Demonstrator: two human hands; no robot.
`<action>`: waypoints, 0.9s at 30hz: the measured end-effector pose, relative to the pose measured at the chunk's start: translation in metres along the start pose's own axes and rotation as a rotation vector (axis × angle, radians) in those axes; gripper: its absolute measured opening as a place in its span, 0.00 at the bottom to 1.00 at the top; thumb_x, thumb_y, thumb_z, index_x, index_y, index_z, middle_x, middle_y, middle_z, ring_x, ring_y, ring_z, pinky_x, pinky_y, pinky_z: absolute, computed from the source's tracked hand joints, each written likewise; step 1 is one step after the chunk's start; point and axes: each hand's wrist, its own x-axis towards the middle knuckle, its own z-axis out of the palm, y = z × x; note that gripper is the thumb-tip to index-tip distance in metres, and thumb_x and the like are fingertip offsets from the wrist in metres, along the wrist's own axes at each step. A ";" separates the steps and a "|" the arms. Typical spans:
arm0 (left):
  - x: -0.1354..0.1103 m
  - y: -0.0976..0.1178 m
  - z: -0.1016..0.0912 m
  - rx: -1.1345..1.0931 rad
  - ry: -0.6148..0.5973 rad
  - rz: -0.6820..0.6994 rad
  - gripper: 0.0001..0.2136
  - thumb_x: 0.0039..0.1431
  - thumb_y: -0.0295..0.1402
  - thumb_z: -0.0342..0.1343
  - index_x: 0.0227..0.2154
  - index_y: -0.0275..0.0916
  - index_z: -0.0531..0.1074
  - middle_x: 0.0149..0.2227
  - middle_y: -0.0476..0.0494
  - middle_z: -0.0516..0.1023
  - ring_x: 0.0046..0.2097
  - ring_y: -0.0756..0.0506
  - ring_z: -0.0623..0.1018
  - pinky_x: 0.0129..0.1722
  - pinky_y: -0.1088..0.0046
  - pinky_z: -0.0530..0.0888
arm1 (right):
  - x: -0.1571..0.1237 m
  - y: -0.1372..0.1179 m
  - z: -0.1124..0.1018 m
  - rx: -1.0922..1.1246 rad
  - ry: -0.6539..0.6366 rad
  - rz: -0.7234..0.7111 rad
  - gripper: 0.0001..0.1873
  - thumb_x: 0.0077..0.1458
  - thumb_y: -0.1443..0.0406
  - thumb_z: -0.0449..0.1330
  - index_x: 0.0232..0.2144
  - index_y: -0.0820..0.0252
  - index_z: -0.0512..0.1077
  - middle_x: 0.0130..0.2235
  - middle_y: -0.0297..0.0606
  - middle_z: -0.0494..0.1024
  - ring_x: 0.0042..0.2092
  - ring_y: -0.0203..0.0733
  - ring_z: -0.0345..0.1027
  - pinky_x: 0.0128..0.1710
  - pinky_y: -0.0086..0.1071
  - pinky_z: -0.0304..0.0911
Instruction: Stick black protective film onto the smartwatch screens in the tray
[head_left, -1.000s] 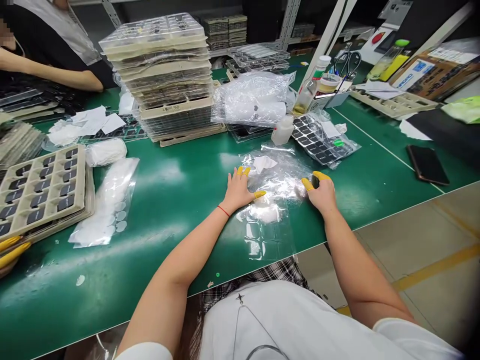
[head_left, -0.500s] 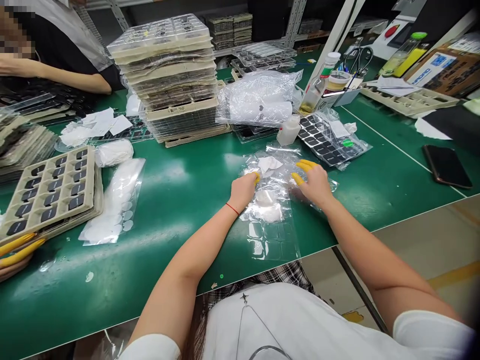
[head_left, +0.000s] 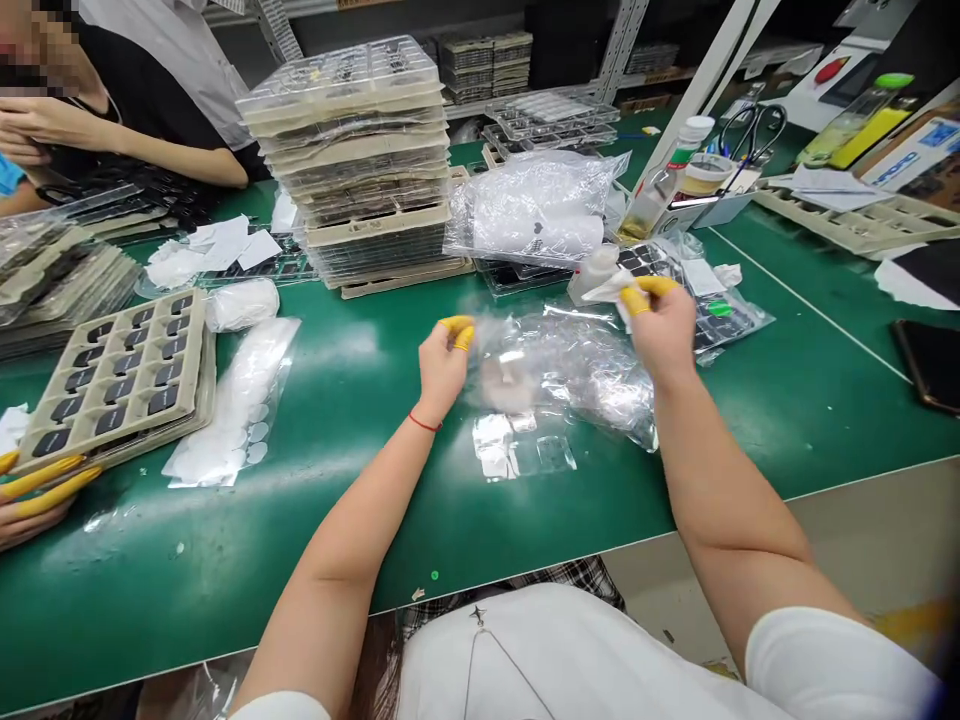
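Note:
My left hand (head_left: 442, 368), with yellow finger covers, is closed in a pinch at the left edge of a clear plastic bag (head_left: 555, 335). That edge is smeared by motion. My right hand (head_left: 666, 325), also in yellow finger covers, pinches a folded white tissue (head_left: 609, 288) above the bag's right side. Just behind the tissue stands a small white bottle (head_left: 596, 268), partly covered by it. Thin clear film with rounded squares (head_left: 555, 455) lies in front of the bag, under strong glare.
A tall stack of trays (head_left: 360, 150) stands at the back. Left are a tray of black pieces (head_left: 124, 365) and a bag of white discs (head_left: 240, 410). A bagged sheet of black squares (head_left: 724, 305) lies right. Co-workers' hands (head_left: 37, 505) show at left.
My right hand has picked up the white tissue from the bag and raised it toward the small bottle. My left hand has moved left with the bag's edge. The view has shifted slightly.

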 end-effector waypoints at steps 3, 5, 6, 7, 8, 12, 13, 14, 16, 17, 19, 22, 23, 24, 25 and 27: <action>0.031 0.001 0.012 -0.081 0.101 -0.008 0.11 0.66 0.32 0.46 0.48 0.38 0.68 0.50 0.40 0.79 0.52 0.47 0.79 0.55 0.68 0.74 | 0.011 0.010 -0.030 0.135 0.323 0.063 0.10 0.56 0.61 0.54 0.40 0.57 0.61 0.43 0.46 0.70 0.45 0.44 0.67 0.52 0.42 0.63; 0.046 0.004 0.030 -0.063 0.078 -0.014 0.11 0.66 0.31 0.46 0.48 0.38 0.67 0.50 0.39 0.78 0.53 0.46 0.78 0.56 0.66 0.73 | 0.016 0.015 -0.044 0.191 0.482 0.091 0.09 0.57 0.63 0.53 0.40 0.57 0.58 0.45 0.47 0.69 0.46 0.43 0.67 0.54 0.42 0.63; 0.050 0.007 0.042 -0.031 0.026 -0.014 0.12 0.66 0.30 0.44 0.49 0.38 0.67 0.51 0.38 0.77 0.54 0.45 0.77 0.57 0.65 0.73 | 0.018 0.018 -0.049 0.212 0.532 0.105 0.07 0.57 0.63 0.52 0.39 0.56 0.58 0.45 0.46 0.69 0.45 0.42 0.68 0.54 0.42 0.63; 0.052 0.010 0.054 0.007 -0.046 -0.008 0.13 0.67 0.30 0.43 0.50 0.37 0.66 0.52 0.37 0.77 0.54 0.44 0.77 0.57 0.64 0.72 | 0.021 0.020 -0.054 0.230 0.567 0.118 0.07 0.57 0.64 0.52 0.39 0.56 0.59 0.44 0.46 0.70 0.44 0.42 0.68 0.53 0.43 0.64; 0.051 0.014 0.066 0.037 -0.131 0.006 0.14 0.67 0.31 0.42 0.51 0.37 0.66 0.52 0.36 0.76 0.54 0.44 0.77 0.57 0.63 0.72 | 0.022 0.023 -0.058 0.247 0.587 0.131 0.06 0.57 0.64 0.52 0.39 0.57 0.59 0.43 0.45 0.70 0.42 0.42 0.68 0.52 0.43 0.65; 0.039 0.029 0.103 0.082 -0.474 0.128 0.23 0.56 0.41 0.62 0.53 0.37 0.68 0.57 0.33 0.74 0.60 0.39 0.74 0.59 0.60 0.71 | 0.025 0.033 -0.063 0.300 0.590 0.186 0.10 0.55 0.60 0.53 0.39 0.59 0.63 0.37 0.42 0.70 0.34 0.40 0.67 0.41 0.42 0.68; 0.038 0.032 0.108 0.150 -0.569 0.155 0.33 0.48 0.43 0.67 0.56 0.36 0.67 0.61 0.29 0.69 0.65 0.35 0.68 0.63 0.56 0.68 | 0.024 0.035 -0.061 0.308 0.582 0.198 0.12 0.55 0.58 0.54 0.39 0.59 0.64 0.36 0.41 0.70 0.33 0.40 0.67 0.38 0.42 0.68; 0.040 0.035 0.112 0.247 -0.663 0.166 0.42 0.42 0.45 0.71 0.60 0.35 0.63 0.66 0.25 0.62 0.69 0.30 0.60 0.66 0.51 0.63 | 0.023 0.037 -0.059 0.311 0.568 0.206 0.14 0.56 0.56 0.54 0.39 0.59 0.65 0.36 0.41 0.70 0.33 0.41 0.67 0.36 0.42 0.68; 0.051 0.039 0.118 0.465 -0.837 0.133 0.57 0.34 0.49 0.73 0.66 0.32 0.53 0.71 0.18 0.46 0.73 0.24 0.43 0.67 0.40 0.53 | 0.019 0.040 -0.051 0.309 0.522 0.205 0.18 0.56 0.50 0.55 0.39 0.57 0.66 0.36 0.40 0.70 0.34 0.43 0.68 0.34 0.41 0.68; 0.060 0.040 0.121 0.544 -0.900 0.103 0.61 0.33 0.51 0.72 0.67 0.31 0.49 0.71 0.17 0.40 0.72 0.23 0.39 0.66 0.37 0.51 | 0.016 0.040 -0.047 0.309 0.487 0.201 0.19 0.55 0.48 0.56 0.39 0.56 0.66 0.37 0.40 0.70 0.35 0.43 0.68 0.34 0.40 0.68; 0.082 0.041 0.127 0.577 -0.962 0.055 0.64 0.32 0.54 0.71 0.69 0.30 0.44 0.71 0.16 0.38 0.72 0.22 0.39 0.66 0.37 0.52 | 0.012 0.040 -0.040 0.320 0.399 0.205 0.22 0.54 0.45 0.57 0.39 0.55 0.66 0.38 0.41 0.71 0.36 0.44 0.69 0.34 0.40 0.68; 0.113 0.041 0.138 0.502 -0.949 0.015 0.65 0.28 0.53 0.72 0.68 0.31 0.46 0.69 0.16 0.49 0.70 0.23 0.55 0.64 0.43 0.60 | 0.009 0.039 -0.037 0.350 0.294 0.242 0.23 0.53 0.44 0.59 0.39 0.55 0.66 0.39 0.41 0.71 0.36 0.44 0.69 0.34 0.39 0.69; 0.120 0.041 0.141 0.492 -0.930 -0.006 0.65 0.27 0.52 0.73 0.68 0.31 0.48 0.68 0.16 0.54 0.68 0.23 0.59 0.63 0.44 0.62 | 0.009 0.039 -0.038 0.356 0.279 0.250 0.23 0.53 0.44 0.59 0.39 0.55 0.66 0.38 0.41 0.71 0.37 0.43 0.69 0.34 0.39 0.69; 0.124 0.042 0.144 0.497 -0.906 -0.027 0.64 0.26 0.50 0.73 0.68 0.30 0.49 0.66 0.15 0.58 0.67 0.22 0.62 0.63 0.43 0.63 | 0.009 0.040 -0.038 0.362 0.274 0.251 0.24 0.52 0.44 0.59 0.39 0.55 0.65 0.38 0.40 0.71 0.37 0.43 0.69 0.34 0.39 0.68; 0.127 0.043 0.147 0.510 -0.878 -0.040 0.64 0.26 0.50 0.73 0.67 0.28 0.50 0.66 0.15 0.59 0.67 0.21 0.61 0.63 0.42 0.62 | 0.009 0.040 -0.038 0.368 0.276 0.248 0.24 0.51 0.44 0.59 0.39 0.55 0.65 0.38 0.40 0.71 0.36 0.43 0.68 0.34 0.38 0.68; 0.128 0.046 0.149 0.533 -0.834 -0.047 0.65 0.27 0.48 0.73 0.67 0.25 0.48 0.66 0.13 0.57 0.68 0.20 0.58 0.64 0.42 0.60 | 0.010 0.041 -0.038 0.388 0.285 0.241 0.25 0.48 0.44 0.61 0.38 0.55 0.65 0.37 0.39 0.70 0.34 0.41 0.67 0.33 0.38 0.67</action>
